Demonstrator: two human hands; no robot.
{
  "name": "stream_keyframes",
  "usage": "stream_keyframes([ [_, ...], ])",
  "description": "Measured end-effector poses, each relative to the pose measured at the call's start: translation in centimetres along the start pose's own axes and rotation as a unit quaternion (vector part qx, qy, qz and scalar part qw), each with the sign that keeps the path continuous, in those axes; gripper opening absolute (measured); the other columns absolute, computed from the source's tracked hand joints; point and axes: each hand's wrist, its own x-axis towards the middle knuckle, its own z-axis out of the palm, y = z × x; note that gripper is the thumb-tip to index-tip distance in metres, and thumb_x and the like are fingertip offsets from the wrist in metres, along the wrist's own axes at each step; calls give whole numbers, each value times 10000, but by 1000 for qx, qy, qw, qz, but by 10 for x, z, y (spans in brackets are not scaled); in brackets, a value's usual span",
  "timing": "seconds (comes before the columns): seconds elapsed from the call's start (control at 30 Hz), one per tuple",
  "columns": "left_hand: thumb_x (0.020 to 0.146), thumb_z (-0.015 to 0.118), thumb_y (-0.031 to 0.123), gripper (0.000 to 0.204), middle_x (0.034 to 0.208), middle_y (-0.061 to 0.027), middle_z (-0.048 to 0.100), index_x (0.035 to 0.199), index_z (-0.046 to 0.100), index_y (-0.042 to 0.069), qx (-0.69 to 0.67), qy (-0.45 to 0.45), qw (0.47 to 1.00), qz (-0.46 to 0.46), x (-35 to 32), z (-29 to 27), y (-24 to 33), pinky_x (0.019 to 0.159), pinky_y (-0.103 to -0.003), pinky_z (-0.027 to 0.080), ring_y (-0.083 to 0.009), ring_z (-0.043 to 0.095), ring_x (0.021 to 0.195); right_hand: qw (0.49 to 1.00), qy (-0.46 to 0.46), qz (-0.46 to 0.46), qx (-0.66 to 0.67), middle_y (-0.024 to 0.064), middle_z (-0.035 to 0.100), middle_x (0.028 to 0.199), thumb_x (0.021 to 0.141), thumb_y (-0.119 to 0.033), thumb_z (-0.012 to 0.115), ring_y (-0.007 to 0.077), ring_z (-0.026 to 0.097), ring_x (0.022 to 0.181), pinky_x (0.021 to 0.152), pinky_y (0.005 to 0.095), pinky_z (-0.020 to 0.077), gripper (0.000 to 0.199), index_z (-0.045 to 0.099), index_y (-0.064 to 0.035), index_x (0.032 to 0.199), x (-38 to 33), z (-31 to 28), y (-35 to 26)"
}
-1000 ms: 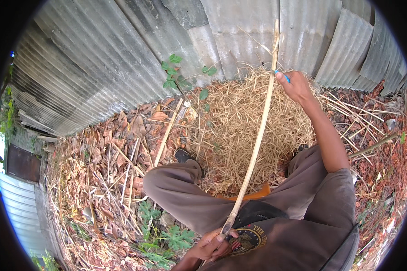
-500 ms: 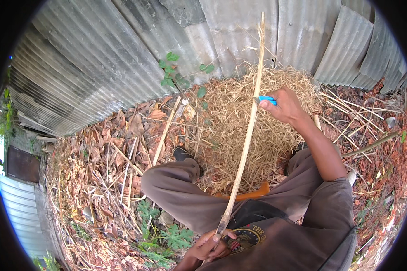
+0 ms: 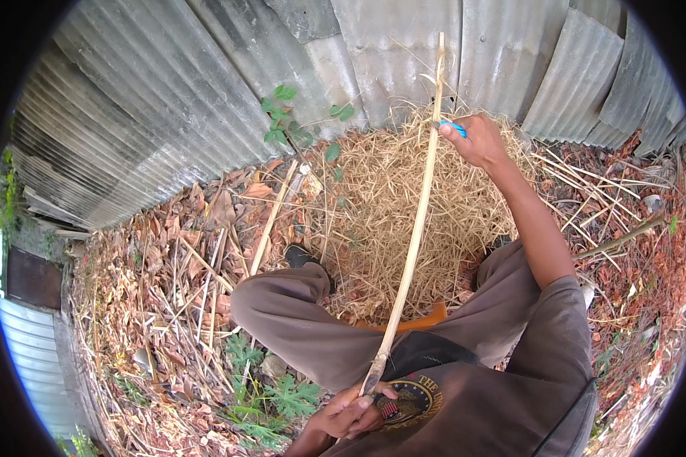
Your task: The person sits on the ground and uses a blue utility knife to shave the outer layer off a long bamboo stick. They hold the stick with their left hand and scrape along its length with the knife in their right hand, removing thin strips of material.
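My left hand grips the stick's lower end; my right hand holds a blue tool against it, above straw, dry leaves, beside a metal fence.

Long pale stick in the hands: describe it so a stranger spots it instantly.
Start at the corrugated metal wall, then drop to the straw pile in front of the seated person. The long pale stick crosses that pile lengthwise, its near end in the left hand, its far part at the right hand. Unlike the short sticks lying among the dry leaves, it is lifted and held.
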Motion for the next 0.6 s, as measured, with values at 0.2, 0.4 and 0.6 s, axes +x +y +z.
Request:
stream_keyframes([
  [0.2, 1036, 286, 215, 391, 526, 32, 335, 1293, 347, -73, -8, 13, 1000, -20, 2, 0, 1, 445, -207, 303, -59, 304, 403, 997, 79, -5, -10, 147, 575, 535, 764, -843, 353, 318, 615, 573, 571, 469, 483, 873, 645, -38, 591, 24, 16, 30],
  [0.4, 1025, 328, 202, 343, 523, -22, 393, 1267, 412, -26, 55, 59, 994, -72, -5, -11, -5, 464, -252, 369, -122, 386, 396, 987, 43, 57, -141, 178, 607, 588, 791, -804, 375, 340, 644, 638, 597, 460, 499, 825, 669, -47, 641, 34, 5, 73],
  [0.6, 964, 429, 108, 227, 534, -98, 476, 1144, 540, 23, 690, 250, 679, 22, -1, -32, 14, 474, -351, 410, -196, 504, 430, 943, -132, 53, -300, 130, 670, 698, 763, -840, 353, 281, 683, 674, 614, 447, 537, 840, 720, -84, 781, 31, 21, 48],
])
